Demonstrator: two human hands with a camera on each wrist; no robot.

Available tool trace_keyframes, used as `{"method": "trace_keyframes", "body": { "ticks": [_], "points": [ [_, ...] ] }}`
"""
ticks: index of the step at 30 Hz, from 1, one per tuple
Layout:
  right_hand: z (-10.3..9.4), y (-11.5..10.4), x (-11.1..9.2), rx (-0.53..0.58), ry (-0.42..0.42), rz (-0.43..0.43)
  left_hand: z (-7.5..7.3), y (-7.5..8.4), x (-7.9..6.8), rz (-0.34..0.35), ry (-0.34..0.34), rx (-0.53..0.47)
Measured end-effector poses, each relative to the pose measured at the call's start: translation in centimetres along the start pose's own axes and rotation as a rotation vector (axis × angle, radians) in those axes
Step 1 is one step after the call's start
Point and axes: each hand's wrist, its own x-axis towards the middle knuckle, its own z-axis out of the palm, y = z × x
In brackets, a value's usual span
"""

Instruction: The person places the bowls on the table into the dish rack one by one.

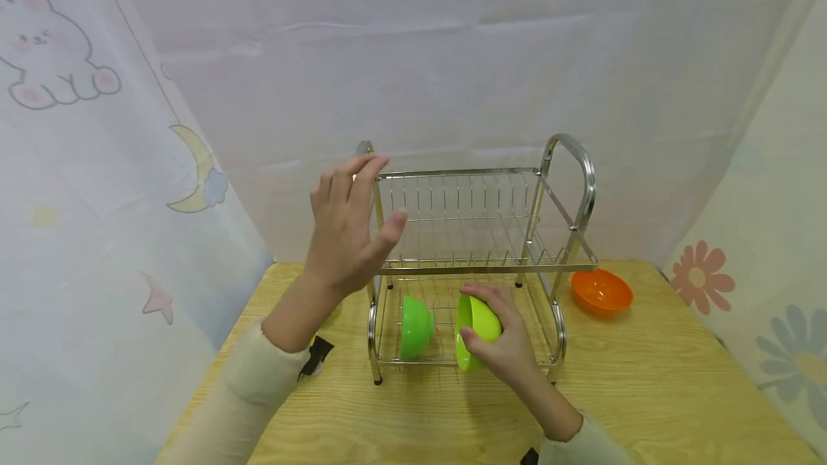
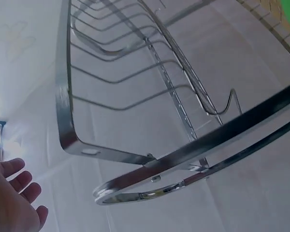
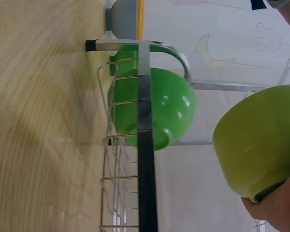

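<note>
My right hand (image 1: 507, 339) grips a yellow-green bowl (image 1: 486, 320) turned on its side, thumb at its rim and fingers over its outside. In the head view this bowl overlaps the front rail of the lower tier of a metal dish rack (image 1: 465, 269). Left of it, a green bowl (image 1: 416, 327) stands on edge in that tier. In the right wrist view the yellow-green bowl (image 3: 261, 140) appears apart from the green bowl (image 3: 159, 106). My left hand (image 1: 345, 228) is raised by the rack's upper left corner, fingers extended, holding nothing; the left wrist view shows its fingertips (image 2: 31, 191).
An orange bowl (image 1: 601, 291) rests on the wooden table (image 1: 646, 379) right of the rack. Beyond the rack's end, a grey bowl with a yellow rim (image 3: 125, 19) shows in the right wrist view. Printed cloth (image 1: 439, 56) hangs behind and at both sides.
</note>
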Motion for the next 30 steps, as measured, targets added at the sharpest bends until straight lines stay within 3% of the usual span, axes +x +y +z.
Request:
{"method": "trace_keyframes", "body": {
  "ticks": [10,17,24,30],
  "points": [
    [1.8,2.2,0.2,0.023,-0.033,0.015,1.7,-3.3,3.1,-0.135,-0.144,0.078],
    [3.0,3.2,0.7,0.003,-0.039,0.049,2.4,-5.0,5.3,-0.265,-0.324,0.133],
    [3.4,0.2,1.1,-0.012,-0.070,0.092,3.2,-6.3,6.6,-0.373,-0.424,0.153],
    [4.7,4.2,0.8,-0.025,-0.091,0.080,3.1,-7.2,7.9,-0.441,-0.516,0.182]
  ]
}}
